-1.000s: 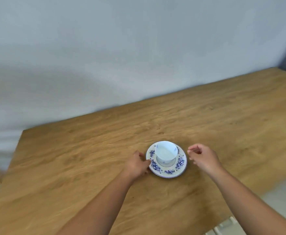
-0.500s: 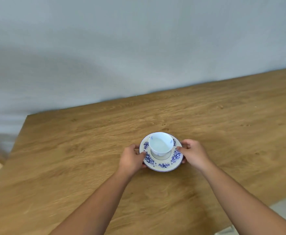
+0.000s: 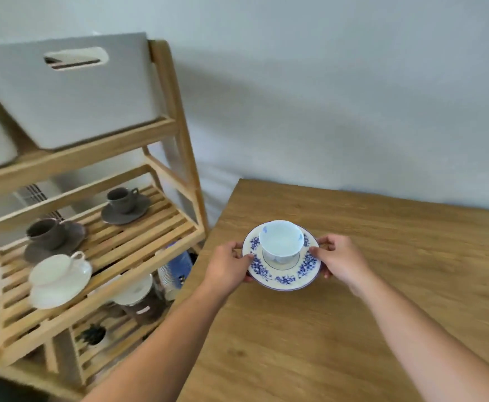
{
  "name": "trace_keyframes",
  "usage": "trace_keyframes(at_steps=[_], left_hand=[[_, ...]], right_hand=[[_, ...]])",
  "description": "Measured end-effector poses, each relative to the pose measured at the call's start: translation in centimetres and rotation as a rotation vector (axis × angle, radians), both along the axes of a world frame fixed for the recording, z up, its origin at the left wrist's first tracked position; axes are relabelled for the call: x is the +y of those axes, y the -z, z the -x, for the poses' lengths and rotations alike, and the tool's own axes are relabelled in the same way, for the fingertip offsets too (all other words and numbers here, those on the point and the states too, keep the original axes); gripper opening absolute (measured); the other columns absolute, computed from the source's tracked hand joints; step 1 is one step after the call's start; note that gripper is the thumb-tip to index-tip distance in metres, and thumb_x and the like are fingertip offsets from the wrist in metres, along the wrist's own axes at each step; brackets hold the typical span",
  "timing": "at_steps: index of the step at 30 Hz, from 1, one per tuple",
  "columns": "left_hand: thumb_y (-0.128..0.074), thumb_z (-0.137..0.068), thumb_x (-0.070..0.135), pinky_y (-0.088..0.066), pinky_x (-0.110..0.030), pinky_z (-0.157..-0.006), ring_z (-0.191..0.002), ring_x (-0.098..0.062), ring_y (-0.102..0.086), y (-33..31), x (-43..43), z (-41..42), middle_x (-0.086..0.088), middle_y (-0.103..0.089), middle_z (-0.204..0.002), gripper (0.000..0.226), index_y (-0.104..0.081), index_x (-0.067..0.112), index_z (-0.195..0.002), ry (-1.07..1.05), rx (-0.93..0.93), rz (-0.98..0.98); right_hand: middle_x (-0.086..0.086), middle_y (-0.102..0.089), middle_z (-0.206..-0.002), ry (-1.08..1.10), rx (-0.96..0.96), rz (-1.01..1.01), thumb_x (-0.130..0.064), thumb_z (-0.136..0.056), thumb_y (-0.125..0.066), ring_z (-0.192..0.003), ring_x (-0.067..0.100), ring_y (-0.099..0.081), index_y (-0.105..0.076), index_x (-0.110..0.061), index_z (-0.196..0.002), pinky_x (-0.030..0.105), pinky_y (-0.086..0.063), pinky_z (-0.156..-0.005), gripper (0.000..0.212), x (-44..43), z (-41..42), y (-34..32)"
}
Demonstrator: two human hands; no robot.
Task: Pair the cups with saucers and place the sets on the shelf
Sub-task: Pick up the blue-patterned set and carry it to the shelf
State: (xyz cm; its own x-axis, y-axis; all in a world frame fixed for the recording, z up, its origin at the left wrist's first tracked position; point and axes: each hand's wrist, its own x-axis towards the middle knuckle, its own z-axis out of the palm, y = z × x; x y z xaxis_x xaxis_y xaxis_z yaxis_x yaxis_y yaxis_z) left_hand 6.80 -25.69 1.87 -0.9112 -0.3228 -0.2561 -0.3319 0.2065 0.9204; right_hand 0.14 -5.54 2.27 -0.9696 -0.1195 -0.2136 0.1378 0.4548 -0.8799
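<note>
A white cup [image 3: 281,241] stands upright on a saucer with a blue flower rim [image 3: 283,275]. My left hand [image 3: 228,265] grips the saucer's left edge and my right hand [image 3: 340,258] grips its right edge. The set hangs just above the wooden table [image 3: 353,314], near its left end. To the left stands a wooden shelf [image 3: 101,250]; its middle slatted level carries two grey cup-and-saucer sets [image 3: 125,206] [image 3: 52,237] and one white set [image 3: 59,274].
A grey storage box [image 3: 69,91] fills the shelf's top level. Lower levels hold a white dish [image 3: 134,290], a stack of blue-and-white cups [image 3: 176,269] and dark items. A pale wall runs behind the table.
Both hands closed on the saucer's edges and lifted the set off the table, carrying it left. The view swung left, bringing the shelf into sight.
</note>
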Motion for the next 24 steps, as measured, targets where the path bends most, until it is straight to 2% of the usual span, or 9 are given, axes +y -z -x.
trace_keyframes(at_steps=[5,8,11,14,16,19,22,24], left_hand=[[-0.056,-0.092,0.010,-0.057,-0.025,-0.053,-0.073,-0.020,-0.069,-0.2,-9.7,-2.4,-0.013,-0.071,-0.100,0.025,-0.060,0.008,-0.116,-0.207,-0.030,0.068],[-0.054,-0.093,0.010,-0.055,-0.018,-0.047,-0.065,-0.016,-0.067,0.1,-14.7,-3.6,-0.014,-0.071,-0.100,0.023,-0.059,0.010,-0.116,-0.299,-0.058,0.097],[-0.055,-0.093,0.012,-0.059,-0.024,-0.052,-0.066,-0.015,-0.069,1.4,-18.9,-4.0,-0.012,-0.071,-0.099,0.027,-0.060,0.010,-0.119,-0.374,-0.088,0.127],[-0.055,-0.093,0.016,-0.061,-0.030,-0.059,-0.068,-0.016,-0.070,3.2,-22.4,-3.7,-0.009,-0.069,-0.094,0.028,-0.059,0.014,-0.121,-0.455,-0.118,0.123],[-0.052,-0.095,0.015,-0.059,-0.023,-0.054,-0.071,-0.014,-0.067,4.3,-24.0,-3.2,-0.009,-0.067,-0.097,0.028,-0.057,0.012,-0.122,-0.491,-0.126,0.096],[-0.050,-0.096,0.013,-0.057,-0.019,-0.048,-0.084,-0.020,-0.065,6.1,-25.7,-2.0,-0.011,-0.064,-0.109,0.029,-0.054,0.010,-0.124,-0.547,-0.153,0.054],[-0.050,-0.096,0.016,-0.059,-0.028,-0.066,-0.094,-0.024,-0.065,7.7,-27.0,-0.4,-0.011,-0.065,-0.114,0.032,-0.053,0.011,-0.127,-0.572,-0.192,0.117],[-0.052,-0.095,0.017,-0.059,-0.039,-0.080,-0.098,-0.026,-0.066,8.7,-27.9,0.6,-0.011,-0.067,-0.116,0.030,-0.055,0.011,-0.124,-0.590,-0.201,0.153]], right_hand=[[0.013,-0.065,-0.079,-0.225,-0.045,0.011,-0.009,-0.088,-0.060,-0.036,0.011,-0.051,-0.061,-0.003,-0.103,0.018,-0.040,-0.032,0.016,-11.4,1.6,1.1],[0.013,-0.063,-0.074,-0.346,-0.081,-0.001,-0.008,-0.089,-0.059,-0.034,0.011,-0.051,-0.059,-0.001,-0.103,0.018,-0.042,-0.033,0.016,-17.7,2.2,2.2],[0.014,-0.064,-0.071,-0.427,-0.090,-0.030,-0.008,-0.089,-0.059,-0.030,0.007,-0.051,-0.060,0.001,-0.101,0.018,-0.043,-0.033,0.015,-22.8,3.1,3.4],[0.011,-0.070,-0.077,-0.489,-0.067,-0.093,-0.015,-0.089,-0.061,-0.042,0.014,-0.057,-0.060,-0.008,-0.099,0.023,-0.048,-0.042,0.013,-27.3,4.1,4.8],[0.010,-0.073,-0.080,-0.510,-0.056,-0.141,-0.018,-0.088,-0.062,-0.049,0.017,-0.060,-0.060,-0.011,-0.100,0.024,-0.049,-0.045,0.014,-29.6,5.0,5.6],[0.011,-0.073,-0.082,-0.519,-0.067,-0.177,-0.019,-0.088,-0.062,-0.057,0.021,-0.065,-0.062,-0.011,-0.099,0.031,-0.054,-0.051,0.014,-32.7,6.5,6.9],[0.009,-0.069,-0.082,-0.491,-0.056,-0.182,-0.017,-0.089,-0.061,-0.058,0.018,-0.065,-0.061,-0.009,-0.098,0.023,-0.051,-0.042,0.012,-34.9,7.9,8.1],[0.008,-0.068,-0.083,-0.479,-0.048,-0.187,-0.017,-0.088,-0.062,-0.063,0.020,-0.068,-0.061,-0.012,-0.094,0.029,-0.057,-0.048,0.008,-36.2,8.8,8.9]])
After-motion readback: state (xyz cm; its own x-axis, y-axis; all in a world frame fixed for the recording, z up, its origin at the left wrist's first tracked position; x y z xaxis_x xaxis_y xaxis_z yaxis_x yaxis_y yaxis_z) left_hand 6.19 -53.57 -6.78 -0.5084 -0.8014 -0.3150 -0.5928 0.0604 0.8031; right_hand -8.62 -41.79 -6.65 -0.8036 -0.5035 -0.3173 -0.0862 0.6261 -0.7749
